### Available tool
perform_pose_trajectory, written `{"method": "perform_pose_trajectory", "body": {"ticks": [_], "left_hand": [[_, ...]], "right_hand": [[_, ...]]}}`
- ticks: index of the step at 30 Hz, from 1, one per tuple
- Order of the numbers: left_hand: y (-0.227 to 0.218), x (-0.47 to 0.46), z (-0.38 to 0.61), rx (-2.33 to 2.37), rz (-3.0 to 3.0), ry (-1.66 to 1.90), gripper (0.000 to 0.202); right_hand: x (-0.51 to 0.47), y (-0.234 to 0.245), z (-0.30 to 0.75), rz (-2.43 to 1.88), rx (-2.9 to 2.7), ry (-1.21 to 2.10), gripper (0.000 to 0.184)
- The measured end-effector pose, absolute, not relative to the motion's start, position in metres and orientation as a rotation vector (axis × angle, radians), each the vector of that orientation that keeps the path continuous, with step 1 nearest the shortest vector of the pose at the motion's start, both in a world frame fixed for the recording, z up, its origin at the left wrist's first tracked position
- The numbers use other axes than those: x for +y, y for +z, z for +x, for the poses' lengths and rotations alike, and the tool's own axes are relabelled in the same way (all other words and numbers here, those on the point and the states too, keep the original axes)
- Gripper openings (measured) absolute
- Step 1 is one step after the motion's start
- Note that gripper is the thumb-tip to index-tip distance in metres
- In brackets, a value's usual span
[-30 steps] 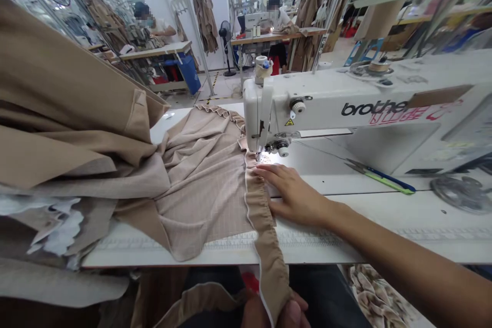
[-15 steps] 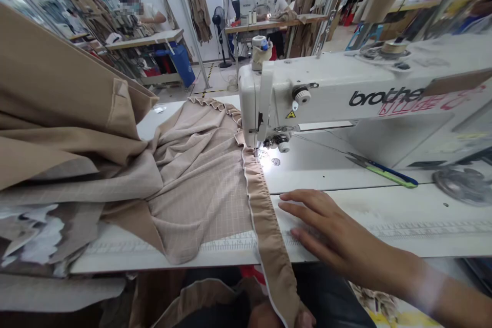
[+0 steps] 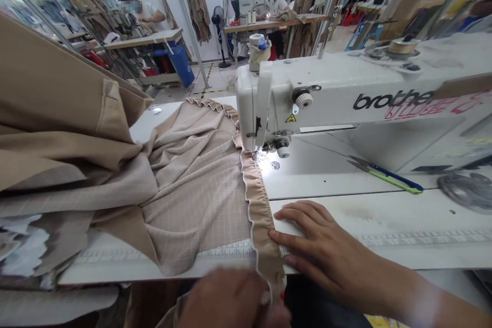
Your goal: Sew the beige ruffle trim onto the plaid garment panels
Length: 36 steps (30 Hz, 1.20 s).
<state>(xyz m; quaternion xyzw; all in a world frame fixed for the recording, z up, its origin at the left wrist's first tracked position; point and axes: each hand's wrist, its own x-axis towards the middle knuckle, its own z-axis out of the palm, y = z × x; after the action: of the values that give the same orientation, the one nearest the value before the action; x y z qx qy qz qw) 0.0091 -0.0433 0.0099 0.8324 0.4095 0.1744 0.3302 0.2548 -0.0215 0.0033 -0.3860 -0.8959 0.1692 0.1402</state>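
Observation:
A tan ruffle strip (image 3: 265, 223) with a pale edge runs from under the needle of the white sewing machine (image 3: 265, 113) down over the table's front edge. At that edge my left hand (image 3: 230, 297), blurred, is closed on the strip's lower end. My right hand (image 3: 313, 238) lies on the table to the right of the strip, fingers spread. Its fingertips touch the strip's right edge. Left of the strip, a checked beige fabric piece (image 3: 215, 200) spreads in folds, with ruffle along its far edge also. The needle tip is hard to make out in the bright lamp light.
Green-and-blue thread snips (image 3: 388, 174) lie right of the needle, near a clear round object (image 3: 467, 189). A large heap of brown fabric (image 3: 57, 107) fills the left side, with white scraps (image 3: 26, 248) below. Co-workers sit at machines behind.
My left hand has risen into view along the strip from below the table edge. My right hand has shifted left, so its fingertips meet the strip.

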Motion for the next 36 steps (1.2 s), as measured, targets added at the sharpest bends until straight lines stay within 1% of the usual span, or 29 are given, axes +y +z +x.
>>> {"method": "perform_pose_trajectory", "body": {"ticks": [1,3,4,7,9,12,19,23,26,31,36], "left_hand": [[0.019,-0.025,0.012,1.072,2.337,0.518,0.022],[0.027,0.015,0.022,1.105,2.667,0.760,0.029],[0.025,0.034,0.027,1.126,2.794,0.719,0.032],[0.003,0.073,0.033,1.169,2.946,0.417,0.035],[-0.015,0.081,0.029,1.153,2.970,0.342,0.037],[-0.029,0.084,0.022,1.153,2.978,0.385,0.042],[-0.015,0.099,0.027,1.195,3.016,0.331,0.044],[-0.012,0.083,0.027,1.119,3.071,0.471,0.040],[-0.019,0.078,0.024,1.102,3.027,0.490,0.040],[-0.025,0.103,0.023,1.171,2.955,0.344,0.044],[-0.017,0.113,0.022,1.133,2.966,0.297,0.044]], "right_hand": [[-0.021,0.005,0.254,-1.119,-2.591,0.485,0.034],[-0.021,0.007,0.252,-1.123,-2.599,0.467,0.035],[-0.020,0.008,0.252,-1.124,-2.602,0.452,0.035],[-0.018,0.009,0.252,-1.100,-2.619,0.370,0.036],[-0.016,0.010,0.252,-1.077,-2.646,0.309,0.036],[-0.009,0.009,0.252,-1.059,-2.678,0.255,0.034],[0.008,0.002,0.251,-1.105,-2.665,0.130,0.037],[0.008,0.000,0.252,-1.094,-2.661,0.179,0.036],[0.013,-0.002,0.253,-1.111,-2.635,0.227,0.036],[0.031,-0.007,0.252,-1.170,-2.547,0.323,0.034],[0.042,-0.007,0.251,-1.133,-2.598,0.365,0.035]]}}
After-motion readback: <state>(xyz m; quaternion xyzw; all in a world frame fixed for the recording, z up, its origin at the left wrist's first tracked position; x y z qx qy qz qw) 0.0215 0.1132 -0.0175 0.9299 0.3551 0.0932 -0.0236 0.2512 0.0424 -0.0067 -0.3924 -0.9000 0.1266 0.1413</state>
